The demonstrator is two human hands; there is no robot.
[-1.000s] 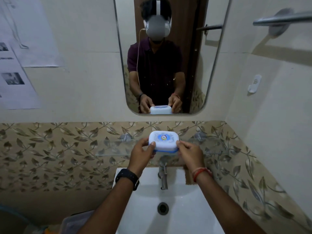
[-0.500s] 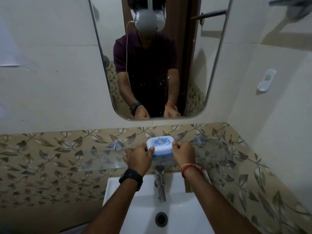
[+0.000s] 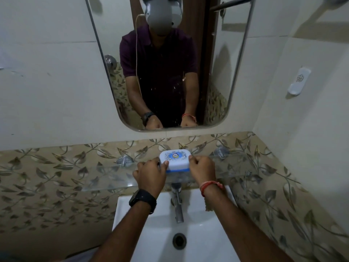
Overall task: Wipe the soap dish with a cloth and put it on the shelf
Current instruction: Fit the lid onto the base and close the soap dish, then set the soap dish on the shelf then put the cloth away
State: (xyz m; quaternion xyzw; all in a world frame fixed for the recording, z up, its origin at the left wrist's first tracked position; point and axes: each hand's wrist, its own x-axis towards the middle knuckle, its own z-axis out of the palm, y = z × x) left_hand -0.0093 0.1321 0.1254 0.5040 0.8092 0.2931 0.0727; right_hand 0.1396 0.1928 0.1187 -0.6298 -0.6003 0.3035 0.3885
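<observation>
A white soap dish [image 3: 174,160] with a blue base and a round printed label on its lid rests on the clear glass shelf [image 3: 105,178] above the sink. My left hand [image 3: 150,175] grips its left side with the thumb on the lid's edge. On the dish's right side my right hand [image 3: 203,170] holds it with curled fingers. Both wrists reach over the tap. No cloth shows in the view.
A metal tap [image 3: 178,205] stands under the shelf above a white sink [image 3: 207,233] with a dark drain [image 3: 179,241]. A mirror [image 3: 166,63] hangs on the wall. A white wall hook [image 3: 299,83] sits at the right. Chrome brackets [image 3: 123,160] carry the shelf.
Both hands have brought the soap dish down and forward from mid-air onto the glass shelf. The camera has tilted downward, so more of the sink shows.
</observation>
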